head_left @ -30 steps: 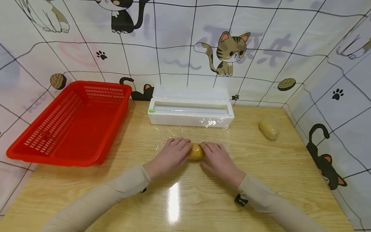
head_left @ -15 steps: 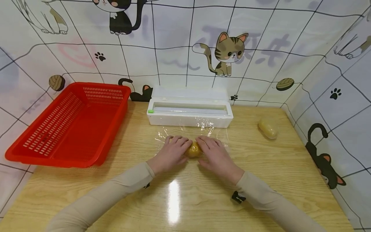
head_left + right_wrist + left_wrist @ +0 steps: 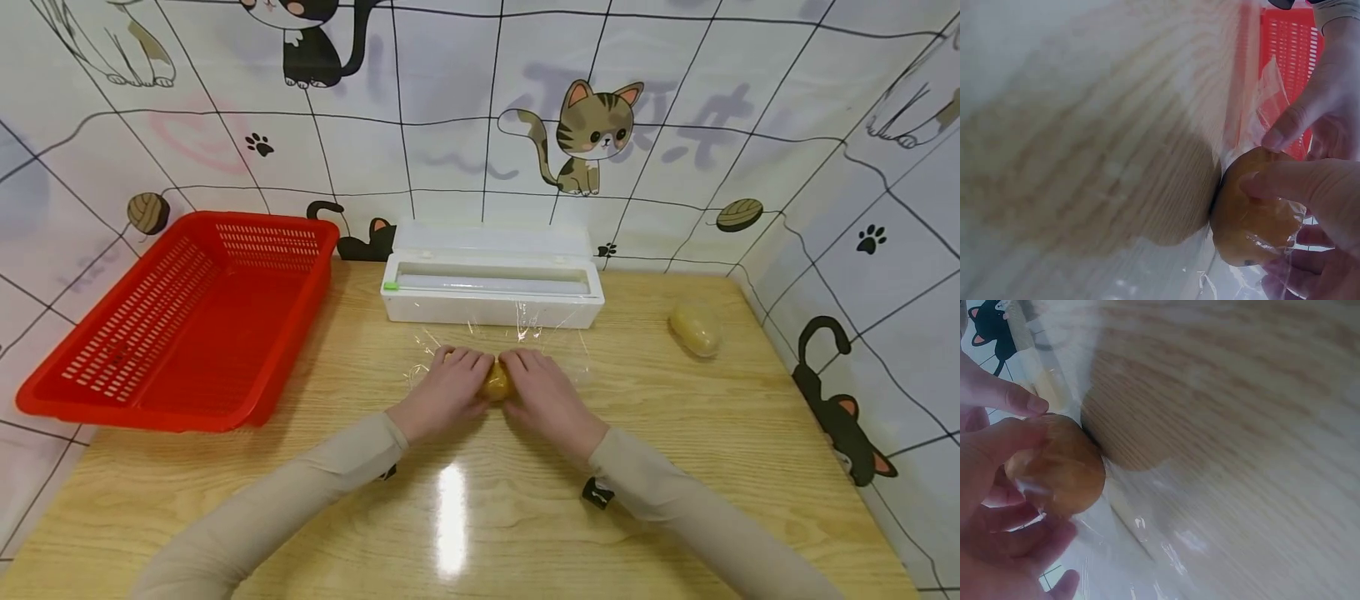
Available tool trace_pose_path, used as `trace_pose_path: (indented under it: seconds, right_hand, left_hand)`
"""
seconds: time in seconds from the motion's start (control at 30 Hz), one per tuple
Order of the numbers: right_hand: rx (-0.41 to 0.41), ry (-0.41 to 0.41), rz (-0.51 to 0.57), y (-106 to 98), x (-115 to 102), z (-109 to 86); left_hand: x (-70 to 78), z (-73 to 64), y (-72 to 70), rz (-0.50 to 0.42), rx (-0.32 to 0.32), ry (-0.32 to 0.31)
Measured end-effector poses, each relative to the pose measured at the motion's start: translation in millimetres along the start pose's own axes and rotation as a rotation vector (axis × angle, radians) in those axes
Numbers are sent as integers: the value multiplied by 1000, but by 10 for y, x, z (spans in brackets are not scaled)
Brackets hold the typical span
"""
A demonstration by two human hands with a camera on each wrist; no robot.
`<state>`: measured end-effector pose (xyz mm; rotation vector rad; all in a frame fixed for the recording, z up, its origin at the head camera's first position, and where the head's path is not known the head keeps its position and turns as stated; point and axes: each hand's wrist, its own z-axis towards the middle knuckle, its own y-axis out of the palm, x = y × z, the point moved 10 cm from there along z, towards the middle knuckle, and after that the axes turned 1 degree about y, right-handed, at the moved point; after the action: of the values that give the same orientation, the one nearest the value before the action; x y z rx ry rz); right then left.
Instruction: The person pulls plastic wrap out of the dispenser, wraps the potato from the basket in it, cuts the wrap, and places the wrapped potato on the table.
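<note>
A rounded yellow-brown potato (image 3: 497, 384) lies on a sheet of cling film (image 3: 1175, 550) on the table, between both hands. My left hand (image 3: 444, 390) grips its left side, thumb near and fingers over the far side. From the right, my right hand (image 3: 546, 398) holds it the same way. Both wrist views show clear film drawn over parts of the potato (image 3: 1254, 219), with thumbs on its near face and fingers curled behind. Creased film spreads beyond the fingertips toward the white cling film box (image 3: 487, 312). The hands hide much of the potato in the head view.
The white box stands open against the back wall, a film roll inside and a green slider at its left. A red plastic basket (image 3: 258, 400) sits at the left. Toward the right rear lies a second, film-wrapped potato (image 3: 696, 327). Cat-patterned walls bound the table behind and right.
The potato has shifted slightly left and away from the body. Both hands moved away with it and closed in nearer each other, the right hand moving leftward. The film's creases changed.
</note>
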<state>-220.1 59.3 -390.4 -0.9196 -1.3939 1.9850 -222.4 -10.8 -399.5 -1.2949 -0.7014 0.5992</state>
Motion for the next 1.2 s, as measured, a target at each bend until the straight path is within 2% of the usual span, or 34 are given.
trace_pose_path:
  seconds: [0.33, 0.63, 0.87, 1.2]
  right_hand:
    - [-71, 55, 23, 14, 39, 94]
    - [-150, 138, 87, 27, 101, 126]
    - [-224, 201, 183, 74, 203, 164]
    - [-313, 202, 265, 135, 302, 265]
  left_hand:
    - [-19, 88, 22, -35, -36, -20]
    - [-149, 149, 65, -92, -130, -112]
    - [-241, 223, 80, -231, -180, -142]
    - [-322, 292, 76, -399, -191, -119]
